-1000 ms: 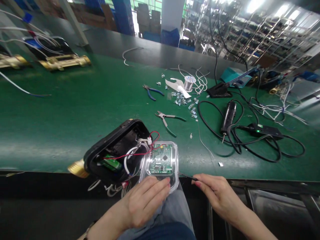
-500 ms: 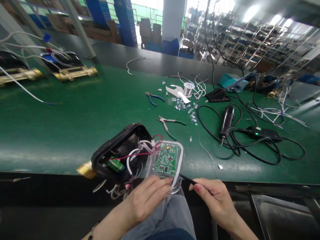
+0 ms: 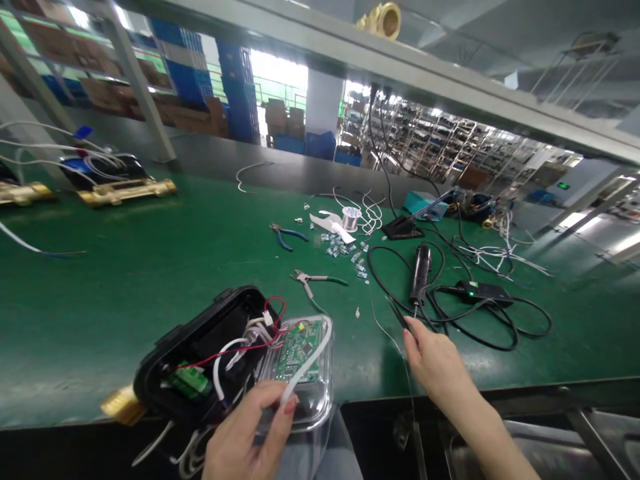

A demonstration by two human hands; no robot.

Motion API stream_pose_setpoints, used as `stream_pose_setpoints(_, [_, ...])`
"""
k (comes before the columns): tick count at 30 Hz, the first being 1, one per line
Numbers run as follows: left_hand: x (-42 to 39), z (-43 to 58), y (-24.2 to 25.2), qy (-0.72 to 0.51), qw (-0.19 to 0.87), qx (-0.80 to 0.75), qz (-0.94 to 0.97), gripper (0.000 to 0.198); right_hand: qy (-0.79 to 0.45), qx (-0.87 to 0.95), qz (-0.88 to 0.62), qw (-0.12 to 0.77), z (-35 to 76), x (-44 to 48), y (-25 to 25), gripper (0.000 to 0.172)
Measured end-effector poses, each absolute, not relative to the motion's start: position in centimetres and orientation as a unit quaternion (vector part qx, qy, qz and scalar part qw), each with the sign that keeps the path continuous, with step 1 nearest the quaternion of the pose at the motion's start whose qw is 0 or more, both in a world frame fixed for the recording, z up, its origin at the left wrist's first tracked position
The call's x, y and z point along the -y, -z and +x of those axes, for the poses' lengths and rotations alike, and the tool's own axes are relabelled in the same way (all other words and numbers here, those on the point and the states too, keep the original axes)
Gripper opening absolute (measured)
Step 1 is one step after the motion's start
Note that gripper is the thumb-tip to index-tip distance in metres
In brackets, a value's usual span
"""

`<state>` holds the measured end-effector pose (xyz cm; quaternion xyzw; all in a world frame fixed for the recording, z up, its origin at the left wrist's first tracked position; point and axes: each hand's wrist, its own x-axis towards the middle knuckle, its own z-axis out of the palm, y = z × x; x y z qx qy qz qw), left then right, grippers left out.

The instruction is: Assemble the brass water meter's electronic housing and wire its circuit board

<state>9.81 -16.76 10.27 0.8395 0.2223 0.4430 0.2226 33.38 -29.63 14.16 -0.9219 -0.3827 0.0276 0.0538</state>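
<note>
My left hand (image 3: 253, 427) pinches a soft white strip (image 3: 313, 357) between thumb and finger. The strip curves along the right side of a clear plastic cover (image 3: 327, 393), which holds a green circuit board (image 3: 300, 350). Left of the cover, a black housing (image 3: 165, 340) lies open, with a green battery-like part (image 3: 190, 381) inside and red and white wires crossing to the board. A brass fitting (image 3: 123, 403) sticks out at its lower left. Over the bench, my right hand (image 3: 433, 357) is closed on slim black tweezers (image 3: 397, 311), their tips apart from the cover.
Green-handled cutters (image 3: 317, 280) and blue-handled pliers (image 3: 287, 235) lie beyond the cover. Behind are small metal pieces (image 3: 340, 247) and a solder spool (image 3: 351, 217). An electric screwdriver (image 3: 421, 270) with looped black cord lies to the right. A shelf beam (image 3: 310, 37) crosses overhead.
My right hand has moved the tweezers away from the cover, toward the screwdriver. My left hand has gone from lying flat over the cover to pinching the white strip. The view has tilted up.
</note>
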Motion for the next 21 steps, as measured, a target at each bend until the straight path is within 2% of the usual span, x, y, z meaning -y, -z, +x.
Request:
stream_pose_setpoints(4, [17.0, 9.4, -9.7, -0.417, 0.244, -0.248, 0.840, 0.019, 0.018, 0.345, -0.938, 0.024, 34.4, 25.2, -14.3, 0.027])
stream_pose_setpoints(8, [17.3, 9.2, -9.8, -0.416, 0.340, -0.277, 0.797, 0.019, 0.063, 0.327, -0.942, 0.036, 33.8, 23.1, -15.3, 0.028])
stream_pose_setpoints(9, [17.4, 9.3, -10.1, -0.419, 0.367, -0.289, 0.779, 0.020, 0.076, 0.337, -0.937, 0.050, 33.1, 23.2, -15.4, 0.031])
stream_pose_setpoints(11, [17.8, 9.5, -10.9, -0.419, 0.413, -0.330, 0.738, 0.024, 0.052, 0.372, -0.914, 0.155, 31.3, 23.9, -15.2, 0.035])
stream_pose_setpoints(13, [18.1, 9.7, -11.8, -0.420, 0.444, -0.375, 0.697, 0.029, -0.110, 0.370, -0.840, 0.382, 29.0, 24.7, -14.5, 0.045])
stream_pose_setpoints(15, [18.3, 9.9, -12.5, -0.418, 0.470, -0.394, 0.670, 0.032, -0.371, 0.295, -0.676, 0.564, 26.5, 25.1, -13.4, 0.060])
stream_pose_setpoints(17, [18.5, 9.9, -12.8, -0.412, 0.503, -0.385, 0.654, 0.035, -0.577, 0.221, -0.478, 0.624, 24.4, 24.9, -12.4, 0.066])
stream_pose_setpoints(18, [18.5, 9.9, -12.8, -0.407, 0.522, -0.379, 0.646, 0.036, -0.639, 0.197, -0.392, 0.631, 23.5, 24.6, -12.1, 0.067])
stream_pose_setpoints(21, [18.3, 9.7, -12.6, -0.382, 0.580, -0.365, 0.620, 0.036, -0.702, 0.149, -0.242, 0.653, 21.7, 23.3, -11.7, 0.068])
